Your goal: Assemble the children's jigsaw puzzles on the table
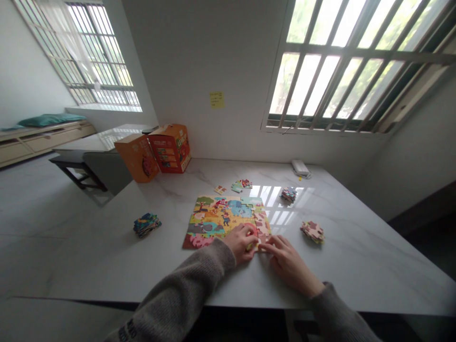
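Observation:
A colourful animal puzzle (213, 218) lies flat on the white marbled table (142, 270). My left hand (242, 243) rests on its lower right part, fingers curled and pressed together; what lies under them is hidden. Close beside it, my right hand (285, 260) touches the puzzle's lower right corner with its fingertips, the forefinger stretched out toward the left hand. Pinkish-brown pieces (261, 223) run down the right side of the puzzle. Just behind its far edge are a few loose pieces (237, 185) and a small brown and yellow one (220, 190).
A dark blue stack of pieces (147, 224) sits left. On the right are a pinkish stack (312, 232) and a multicoloured stack (288, 194). An orange-red box (174, 148) stands at the back left, a white device (300, 167) at the back right.

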The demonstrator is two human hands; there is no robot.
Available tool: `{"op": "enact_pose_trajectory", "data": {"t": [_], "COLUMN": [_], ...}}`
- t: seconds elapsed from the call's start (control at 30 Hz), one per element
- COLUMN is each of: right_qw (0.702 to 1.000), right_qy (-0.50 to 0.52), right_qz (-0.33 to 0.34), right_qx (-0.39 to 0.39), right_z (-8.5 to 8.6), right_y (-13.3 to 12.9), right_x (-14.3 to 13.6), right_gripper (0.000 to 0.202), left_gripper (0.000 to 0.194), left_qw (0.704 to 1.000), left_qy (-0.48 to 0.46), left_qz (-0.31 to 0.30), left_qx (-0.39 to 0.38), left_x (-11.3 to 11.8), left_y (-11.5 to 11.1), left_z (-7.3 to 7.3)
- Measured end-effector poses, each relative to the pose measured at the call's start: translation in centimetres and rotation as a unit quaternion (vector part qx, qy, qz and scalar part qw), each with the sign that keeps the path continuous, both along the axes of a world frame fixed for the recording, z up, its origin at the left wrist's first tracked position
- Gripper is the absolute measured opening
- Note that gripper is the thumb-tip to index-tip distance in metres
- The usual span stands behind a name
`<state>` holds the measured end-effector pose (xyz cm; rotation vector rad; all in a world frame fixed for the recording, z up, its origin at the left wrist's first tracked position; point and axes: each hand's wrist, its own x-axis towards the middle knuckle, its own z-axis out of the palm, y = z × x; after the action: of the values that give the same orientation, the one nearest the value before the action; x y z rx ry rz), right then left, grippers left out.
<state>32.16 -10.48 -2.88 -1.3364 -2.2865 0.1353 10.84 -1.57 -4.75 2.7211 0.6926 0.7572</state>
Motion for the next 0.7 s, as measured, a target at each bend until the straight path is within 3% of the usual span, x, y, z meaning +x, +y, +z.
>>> {"op": "enact_pose_trajectory", "data": {"t": [0.43, 0.7], "right_qw": [0.999, 1.0], "right_qy": [-0.009, -0.011], "right_qz": [0.028, 0.012], "right_qx": [-0.019, 0.004], "right_z": [0.4, -0.2], "right_y": [0.0, -0.1], "right_x": [0.0, 0.1], "right_gripper": [0.068, 0.057], "left_gripper": [0.017, 0.022], "left_qw": [1.0, 0.998], "left_qy": [0.029, 0.019], "left_qz": [0.008, -0.035], "left_qx": [0.006, -0.051], "left_x": [0.1, -0.4], "left_y": [-0.3, 0.7], "left_z": [0.2, 0.5]}}
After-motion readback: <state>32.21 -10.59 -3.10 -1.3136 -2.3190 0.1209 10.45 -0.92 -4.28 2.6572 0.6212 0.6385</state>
